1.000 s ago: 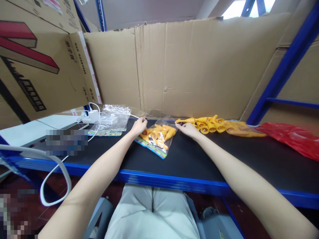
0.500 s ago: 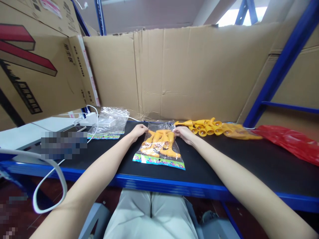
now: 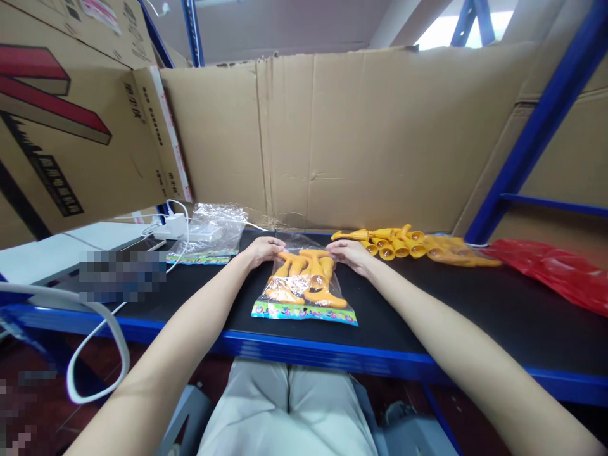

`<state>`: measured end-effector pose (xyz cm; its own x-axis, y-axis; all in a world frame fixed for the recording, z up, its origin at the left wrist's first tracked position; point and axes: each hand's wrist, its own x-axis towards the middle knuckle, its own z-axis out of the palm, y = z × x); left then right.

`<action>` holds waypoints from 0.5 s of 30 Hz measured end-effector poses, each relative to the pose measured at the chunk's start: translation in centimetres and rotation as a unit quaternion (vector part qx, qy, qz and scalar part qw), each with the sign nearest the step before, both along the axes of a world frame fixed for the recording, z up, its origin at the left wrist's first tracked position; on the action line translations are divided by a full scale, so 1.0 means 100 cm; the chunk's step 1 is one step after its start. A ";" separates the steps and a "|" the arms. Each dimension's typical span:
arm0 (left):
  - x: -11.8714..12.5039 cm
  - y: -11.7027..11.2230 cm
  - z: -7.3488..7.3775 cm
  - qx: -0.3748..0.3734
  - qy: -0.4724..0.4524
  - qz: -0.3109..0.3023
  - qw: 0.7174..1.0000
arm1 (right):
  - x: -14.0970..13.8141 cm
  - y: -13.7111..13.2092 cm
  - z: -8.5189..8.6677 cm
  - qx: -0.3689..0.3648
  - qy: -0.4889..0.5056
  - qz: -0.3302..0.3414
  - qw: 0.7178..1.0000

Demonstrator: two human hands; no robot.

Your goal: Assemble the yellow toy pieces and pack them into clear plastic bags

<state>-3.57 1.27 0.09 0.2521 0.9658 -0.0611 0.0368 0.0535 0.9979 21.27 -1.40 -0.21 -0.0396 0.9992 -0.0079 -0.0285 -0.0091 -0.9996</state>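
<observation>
We hold a clear bag (image 3: 304,313) full of orange toys (image 3: 317,277). It lies flat on the black surface (image 3: 427,304), right in front of us, with its bright strip on the side near us. Our left hand (image 3: 266,251) pinches the bag near its far left corner. Our right hand (image 3: 350,254) pinches it near the far right corner. The fingers of both hands are close together, with thin plastic between them.

One second ago, the bag lay crooked, and its strip slanted down to the right. Our right hand was by the tip of a toy in the pile, next to the bag. Now the bag lies almost straight, and both of our hands are on it. Half a second ago it was already turned this way, but now its strip is a little nearer to the blue edge (image 3: 332,354).

The pile of yellow toys (image 3: 394,244) lies to the right, just as before. Past it we see the red bag (image 3: 551,269), in the same place. On the left, the other clear bags (image 3: 216,231) have not moved.
</observation>
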 end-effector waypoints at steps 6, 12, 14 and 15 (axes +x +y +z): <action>-0.004 0.006 -0.004 0.093 0.105 0.014 0.990 | 0.007 0.003 -0.005 0.094 -0.104 0.047 0.989; -0.003 0.007 -0.008 0.388 0.333 0.023 0.859 | 0.011 -0.001 0.005 0.165 -0.276 0.106 0.941; -0.002 0.005 -0.007 0.456 0.364 0.017 0.812 | 0.010 -0.004 0.013 0.136 -0.300 0.129 0.935; -0.001 0.004 -0.006 0.481 0.367 0.015 0.796 | 0.008 -0.005 0.017 0.120 -0.306 0.137 0.935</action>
<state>-3.69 1.67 -0.54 0.4649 0.6595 0.5907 0.6416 -0.7107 0.2886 22.10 -1.93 1.53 -0.3550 0.9284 0.1096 0.5194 0.2934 -0.8026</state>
